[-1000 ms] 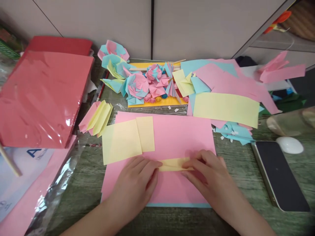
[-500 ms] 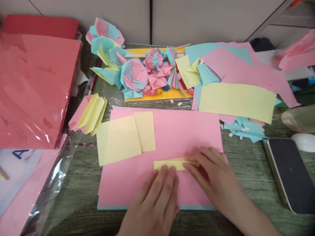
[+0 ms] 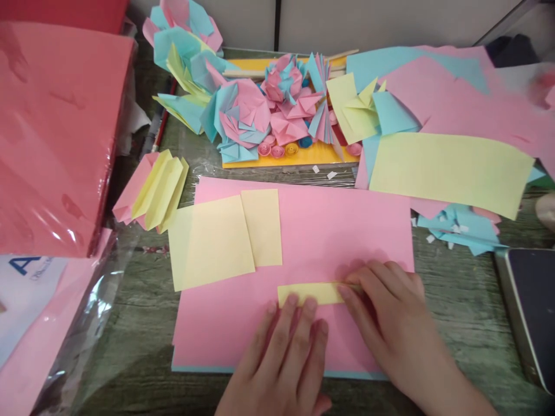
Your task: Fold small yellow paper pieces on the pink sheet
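Note:
A narrow folded strip of yellow paper (image 3: 318, 293) lies across the pink paper sheet (image 3: 347, 231). My left hand (image 3: 286, 352) rests flat with its fingers spread, and its fingertips press on the strip's lower edge. At the strip's right end, my right hand (image 3: 385, 312) pinches the paper between thumb and fingers, hiding that end. Up and to the left, two yellow paper pieces (image 3: 212, 242) overlap on the pink sheet. A blue edge shows beneath the pink stack at the front.
Folded paper flowers (image 3: 247, 115) lie on a yellow board (image 3: 234, 159) at the back. Red paper packs (image 3: 60, 144) stand at left. A pleated yellow and pink paper piece (image 3: 158, 190), paper offcuts (image 3: 451, 173) and a phone (image 3: 533, 306) surround the sheet.
My left hand's fingers have spread wider on the strip. The strip's upper layer, slightly raised before, now looks flatter. The camera view has shifted a little.

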{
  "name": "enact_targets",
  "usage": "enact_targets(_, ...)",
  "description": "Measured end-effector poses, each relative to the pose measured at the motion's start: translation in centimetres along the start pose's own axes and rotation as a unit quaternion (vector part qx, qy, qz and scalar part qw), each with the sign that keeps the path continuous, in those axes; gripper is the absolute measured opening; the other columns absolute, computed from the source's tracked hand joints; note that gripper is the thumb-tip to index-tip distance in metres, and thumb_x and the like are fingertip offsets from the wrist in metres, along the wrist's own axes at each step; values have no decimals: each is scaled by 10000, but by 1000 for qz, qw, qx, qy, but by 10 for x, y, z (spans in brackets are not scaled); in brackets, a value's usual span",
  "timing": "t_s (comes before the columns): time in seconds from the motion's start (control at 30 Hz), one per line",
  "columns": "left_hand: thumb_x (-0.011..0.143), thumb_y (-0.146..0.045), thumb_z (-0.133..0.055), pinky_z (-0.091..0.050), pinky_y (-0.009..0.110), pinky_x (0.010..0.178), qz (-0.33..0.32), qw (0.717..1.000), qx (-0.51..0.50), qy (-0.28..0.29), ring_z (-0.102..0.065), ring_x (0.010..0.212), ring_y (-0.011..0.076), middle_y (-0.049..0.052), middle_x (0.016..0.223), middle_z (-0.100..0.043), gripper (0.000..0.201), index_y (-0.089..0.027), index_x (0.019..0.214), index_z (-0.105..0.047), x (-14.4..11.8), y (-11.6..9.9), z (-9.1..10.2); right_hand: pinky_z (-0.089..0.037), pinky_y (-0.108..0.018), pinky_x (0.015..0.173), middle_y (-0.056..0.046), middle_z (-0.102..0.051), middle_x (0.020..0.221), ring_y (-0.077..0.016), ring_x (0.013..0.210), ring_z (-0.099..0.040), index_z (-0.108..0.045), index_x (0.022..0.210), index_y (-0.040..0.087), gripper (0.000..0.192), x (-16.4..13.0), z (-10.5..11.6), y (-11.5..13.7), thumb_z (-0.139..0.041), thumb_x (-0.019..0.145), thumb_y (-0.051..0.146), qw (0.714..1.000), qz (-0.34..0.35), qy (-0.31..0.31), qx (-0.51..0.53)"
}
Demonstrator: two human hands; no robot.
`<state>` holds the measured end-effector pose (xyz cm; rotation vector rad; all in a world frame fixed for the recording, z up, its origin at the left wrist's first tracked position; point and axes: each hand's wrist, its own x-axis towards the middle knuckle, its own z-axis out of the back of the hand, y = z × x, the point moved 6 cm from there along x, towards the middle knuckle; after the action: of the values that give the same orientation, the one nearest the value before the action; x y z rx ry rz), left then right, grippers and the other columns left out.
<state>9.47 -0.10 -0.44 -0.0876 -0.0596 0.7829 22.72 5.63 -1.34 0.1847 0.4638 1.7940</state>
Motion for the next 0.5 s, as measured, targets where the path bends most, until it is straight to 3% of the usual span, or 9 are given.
enact_targets(0.27,831,-561,-420,-272,468,1013,63,998,-24,-20,-374,1240,302,81,1330,-466,554,-176,1226,-475,-4,-2,-4,-278,-347,694,-30,-525,751,-195,731,-429,-505,769,203,152,1,0,2,-418,875,266,999,9,-22,-29)
enact_targets(0.5,759,-638,-471,-266,546,1002,66,997,2,29,-319,1263,345,65,1394,-382,680,-227,1297,-407,-6,-4,-8,-270,-333,661,-30,-520,738,-198,717,-425,-499,766,203,124,1,-3,1,-453,858,272,998,32,-24,-53)
